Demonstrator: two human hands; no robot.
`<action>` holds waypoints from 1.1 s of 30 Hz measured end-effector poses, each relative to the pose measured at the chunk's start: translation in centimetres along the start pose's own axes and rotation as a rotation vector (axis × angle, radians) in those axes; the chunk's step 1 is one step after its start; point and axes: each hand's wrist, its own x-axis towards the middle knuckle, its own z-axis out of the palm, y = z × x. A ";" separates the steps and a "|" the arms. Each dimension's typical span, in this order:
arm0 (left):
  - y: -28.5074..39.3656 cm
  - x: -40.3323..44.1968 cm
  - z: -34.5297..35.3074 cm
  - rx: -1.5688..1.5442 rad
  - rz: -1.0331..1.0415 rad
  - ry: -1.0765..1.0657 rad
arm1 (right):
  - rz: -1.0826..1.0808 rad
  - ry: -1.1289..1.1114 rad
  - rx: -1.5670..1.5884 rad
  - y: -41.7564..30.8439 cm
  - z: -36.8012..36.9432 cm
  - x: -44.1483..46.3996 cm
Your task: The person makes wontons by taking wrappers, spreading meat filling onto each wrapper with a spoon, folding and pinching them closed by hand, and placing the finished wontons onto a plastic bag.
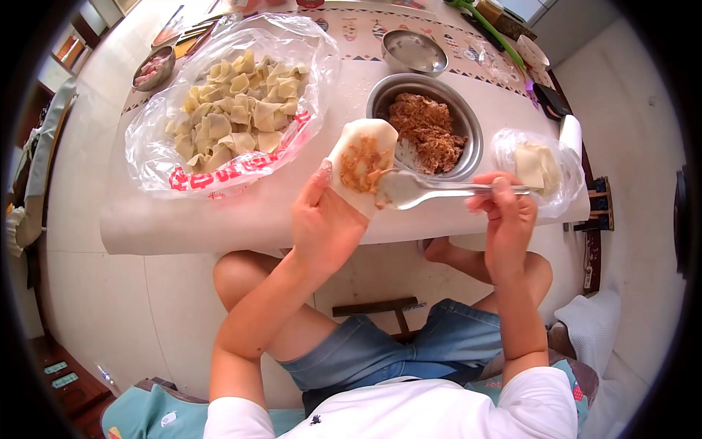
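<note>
On my left hand [329,223] lies a pale flat dough wrapper [352,152], its middle smeared with brown filling. My right hand [507,219] pinches the handle of a metal spoon [417,188], whose bowl touches the filling at the wrapper's right side. Just behind the spoon stands a metal bowl [475,124] with brown minced filling [428,132] in it. Right of that bowl, a clear plastic bag holds a stack of square wrappers [537,167]. Many folded dumplings [238,110] fill a plastic bag with red print [219,175] on the left.
An empty-looking metal bowl [414,51] stands behind the filling bowl. A small bowl of pink meat [153,68] is at the back left. Green stalks [501,40] and a black object [550,101] lie at the back right of the table [168,223].
</note>
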 end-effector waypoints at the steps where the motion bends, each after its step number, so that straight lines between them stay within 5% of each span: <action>1: 0.0 0.0 0.0 -0.012 0.002 -0.010 | -0.059 -0.018 -0.076 0.2 0.3 -0.2; 3: 0.1 0.0 -0.1 -0.028 0.011 -0.019 | -0.214 0.026 -0.264 0.2 0.4 -0.4; 12: 0.3 -0.1 -0.1 -0.056 0.017 0.031 | -0.407 0.143 -0.140 1.5 0.0 -0.3; 18: 0.4 -0.1 -0.4 -0.080 -0.023 -0.098 | -0.816 -0.227 -1.268 4.3 -1.1 3.1; 22: -0.1 -0.4 0.7 0.017 -0.042 0.013 | -0.801 -0.271 -1.174 2.0 0.4 0.6; 30: -1.2 -0.8 0.6 0.132 -0.215 -0.049 | -1.188 -0.478 -0.905 1.8 2.7 1.0; 33: -1.2 -0.9 0.2 0.124 -0.227 -0.078 | -0.900 -0.456 -0.838 0.4 3.2 0.8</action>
